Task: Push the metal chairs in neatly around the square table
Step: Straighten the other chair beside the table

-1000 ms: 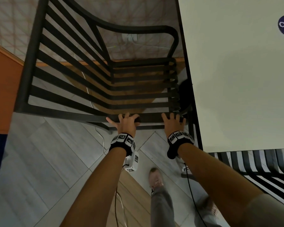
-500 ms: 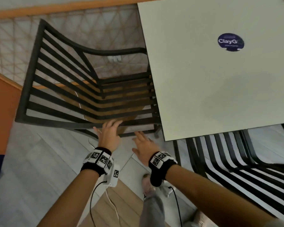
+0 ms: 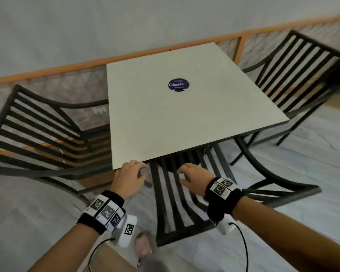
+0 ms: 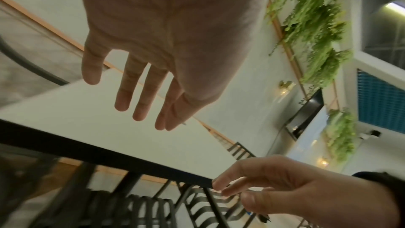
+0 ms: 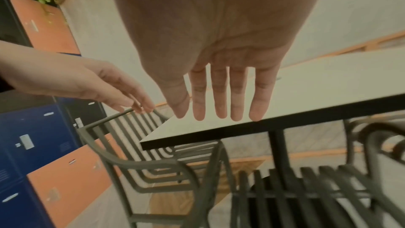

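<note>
Judging by position, the left chair [image 3: 47,138] sat tucked against the square table [image 3: 185,114]; the near chair [image 3: 177,203] and far-right chair [image 3: 294,79] looked unfinished. Both the left hand [image 3: 129,180] and right hand [image 3: 193,178] hovered loose-fingered, holding nothing.

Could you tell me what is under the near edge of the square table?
Under the square table the slatted seat of the near metal chair reaches in beside a dark table leg. The tabletop covers the seat's front edge and the leg's foot.
</note>
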{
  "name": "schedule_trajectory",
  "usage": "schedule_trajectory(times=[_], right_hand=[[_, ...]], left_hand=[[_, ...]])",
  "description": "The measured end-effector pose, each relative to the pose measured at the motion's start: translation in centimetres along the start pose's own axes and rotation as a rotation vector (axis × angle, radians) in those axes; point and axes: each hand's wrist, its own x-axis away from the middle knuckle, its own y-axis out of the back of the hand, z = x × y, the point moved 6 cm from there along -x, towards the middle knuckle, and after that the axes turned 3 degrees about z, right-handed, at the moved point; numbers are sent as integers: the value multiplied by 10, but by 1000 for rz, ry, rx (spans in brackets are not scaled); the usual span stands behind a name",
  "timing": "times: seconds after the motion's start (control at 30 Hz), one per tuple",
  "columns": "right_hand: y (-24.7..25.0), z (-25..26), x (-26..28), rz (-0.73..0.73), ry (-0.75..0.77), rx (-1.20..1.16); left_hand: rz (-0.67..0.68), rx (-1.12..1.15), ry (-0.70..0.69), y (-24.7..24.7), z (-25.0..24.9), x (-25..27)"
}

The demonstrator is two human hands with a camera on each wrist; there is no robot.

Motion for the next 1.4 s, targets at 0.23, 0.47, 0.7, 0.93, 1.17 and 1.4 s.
schedule_trajectory(times=[0.23, 0.47, 0.7, 0.93, 1.17, 1.4], right_hand=[[106, -147, 94, -83, -172, 71], [206, -304, 135, -233, -325, 32], [294, -471, 123, -304, -389, 42], [353, -620, 82, -192, -490, 43], [356, -720, 26, -121, -442, 147], [341, -803, -53, -16, -314, 298]], left_hand=[[51, -42, -207, -32, -200, -36], [100, -81, -372, -83, -377, -113], [222, 37, -462, -168, -520, -224], [333, 103, -325, -233, -617, -348], [323, 135, -167, -308, -626, -434], [240, 124, -43, -380, -625, -537]])
